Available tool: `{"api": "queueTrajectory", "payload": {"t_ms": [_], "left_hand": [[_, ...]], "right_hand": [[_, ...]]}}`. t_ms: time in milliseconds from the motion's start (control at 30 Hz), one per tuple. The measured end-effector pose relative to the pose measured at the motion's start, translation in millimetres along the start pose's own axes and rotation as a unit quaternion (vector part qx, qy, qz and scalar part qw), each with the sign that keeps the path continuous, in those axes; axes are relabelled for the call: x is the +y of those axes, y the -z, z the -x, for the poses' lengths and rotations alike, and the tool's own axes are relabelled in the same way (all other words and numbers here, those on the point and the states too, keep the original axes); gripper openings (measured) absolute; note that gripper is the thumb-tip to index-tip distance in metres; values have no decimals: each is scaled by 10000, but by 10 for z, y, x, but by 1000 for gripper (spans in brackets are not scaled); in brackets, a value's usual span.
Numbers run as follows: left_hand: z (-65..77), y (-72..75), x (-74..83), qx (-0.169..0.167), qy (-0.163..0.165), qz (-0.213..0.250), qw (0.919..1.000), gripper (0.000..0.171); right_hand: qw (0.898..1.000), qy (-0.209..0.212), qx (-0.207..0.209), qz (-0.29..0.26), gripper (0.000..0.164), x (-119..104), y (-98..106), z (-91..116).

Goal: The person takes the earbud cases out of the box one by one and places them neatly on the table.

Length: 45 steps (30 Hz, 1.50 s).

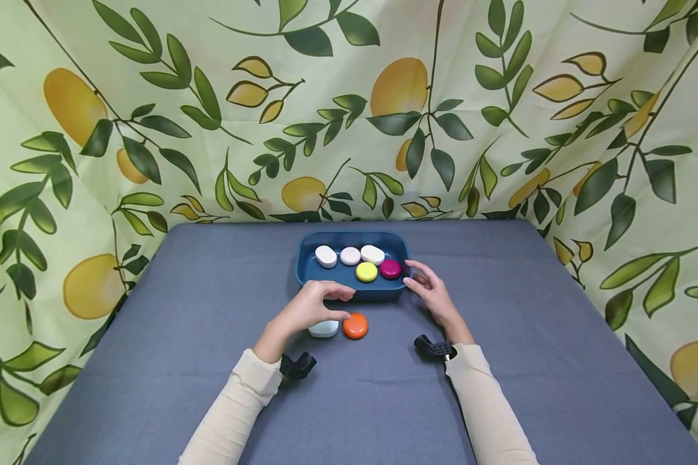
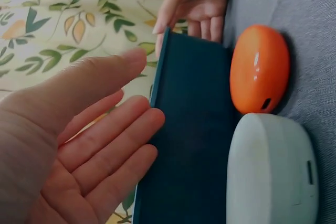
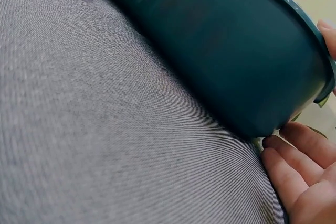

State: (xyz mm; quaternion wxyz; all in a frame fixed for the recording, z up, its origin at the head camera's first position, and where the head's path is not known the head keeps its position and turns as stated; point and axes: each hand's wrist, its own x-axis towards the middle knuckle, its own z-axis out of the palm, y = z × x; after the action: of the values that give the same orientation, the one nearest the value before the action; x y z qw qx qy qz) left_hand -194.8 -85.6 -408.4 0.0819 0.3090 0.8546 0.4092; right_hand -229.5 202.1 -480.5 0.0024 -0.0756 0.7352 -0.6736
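Note:
My left hand (image 1: 311,305) hovers at the near side of a dark blue tray (image 1: 378,294), thumb and fingers spread apart with nothing between them. Below it on the cloth are a pale white earbud case (image 1: 324,330), partly hidden by the hand in the head view, and a glossy orange earbud case (image 1: 355,326). Both show a small dark slot in the left wrist view. My right hand (image 1: 433,294) rests against the tray's right end, with fingertips (image 3: 273,153) low on the end wall and the thumb near the rim.
Inside the tray lie several rounded cases: white ones (image 1: 326,256), a yellow one (image 1: 366,272) and a magenta one (image 1: 390,269). Grey-blue cloth (image 1: 227,278) covers the table. A leaf-and-fruit patterned curtain (image 1: 349,148) hangs behind and at both sides.

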Motion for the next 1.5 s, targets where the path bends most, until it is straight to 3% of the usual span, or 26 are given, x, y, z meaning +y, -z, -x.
{"api": "queueTrajectory", "payload": {"t_ms": [300,467,667,867,1100,1233,1500], "left_hand": [[-269,-2,-89,470,-113,616,9969,39],[-456,-49,-152,765,117,621,9951,39],[-650,-109,-196,791,449,642,9938,42],[-792,-150,-206,940,648,316,9930,40],[-957,-202,-231,813,1186,178,9895,46],[-1035,-219,-251,764,1347,-126,9879,48],[-1102,-246,-269,464,1250,-933,9867,45]], "right_hand": [[10000,15,-32,-28,50,42,17,-3],[10000,-18,-40,-63,50,42,11,-2],[9999,-92,-58,67,50,51,21,11],[9999,-79,-92,12,50,66,16,-4],[9999,-66,-103,41,50,63,11,-14],[9999,-94,-82,37,50,47,9,-16],[9997,-159,-122,137,50,42,38,-2]]}}
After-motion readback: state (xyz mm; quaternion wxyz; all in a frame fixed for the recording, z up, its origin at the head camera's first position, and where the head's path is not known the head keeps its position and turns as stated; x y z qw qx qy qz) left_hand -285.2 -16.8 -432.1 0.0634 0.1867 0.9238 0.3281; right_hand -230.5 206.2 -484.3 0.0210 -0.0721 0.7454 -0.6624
